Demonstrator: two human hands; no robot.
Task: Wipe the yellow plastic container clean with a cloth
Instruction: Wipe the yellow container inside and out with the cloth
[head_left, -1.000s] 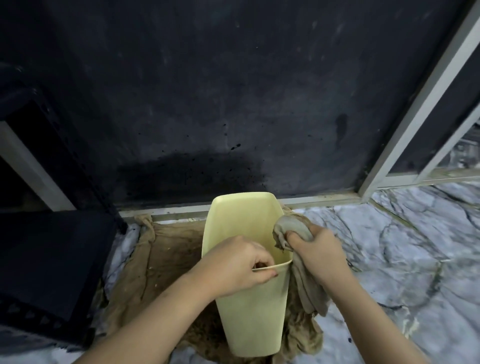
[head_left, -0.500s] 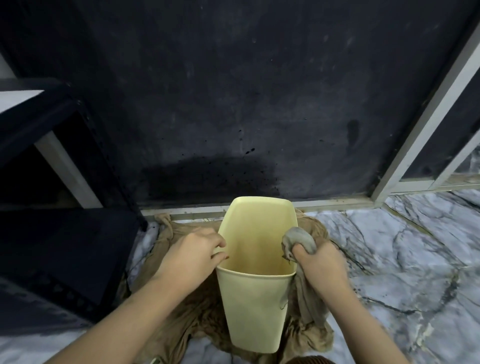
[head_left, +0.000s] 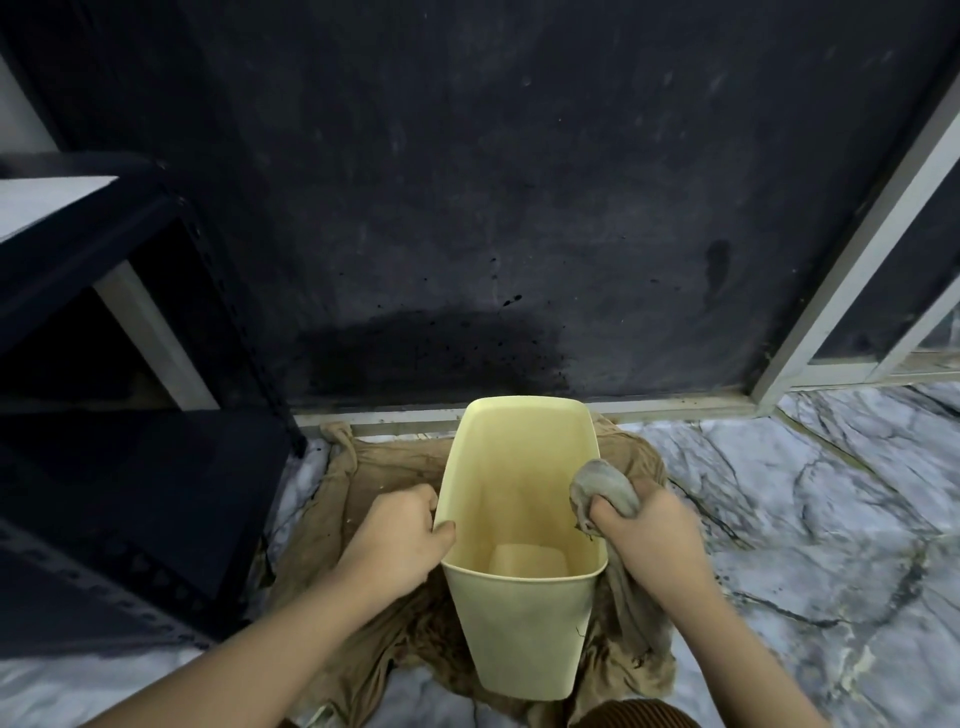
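A tall pale yellow plastic container (head_left: 524, 639) stands upright on a brown rag, its open mouth facing me and its inside bare. My left hand (head_left: 400, 535) grips its left rim, thumb over the edge. My right hand (head_left: 644, 535) is closed around a bunched grey cloth (head_left: 602, 488) pressed against the right rim. The rest of that cloth hangs down outside the right wall.
A crumpled brown rag (head_left: 374, 483) lies on the marbled floor (head_left: 805, 519) under the container. A dark metal shelf unit (head_left: 119, 493) stands close on the left. A dark stained wall (head_left: 493, 208) rises behind, with a pale frame (head_left: 852, 260) at right.
My left hand moved from the near rim to the left rim. The container now stands more upright, showing its bottom. My right hand with the cloth stays at the right rim.
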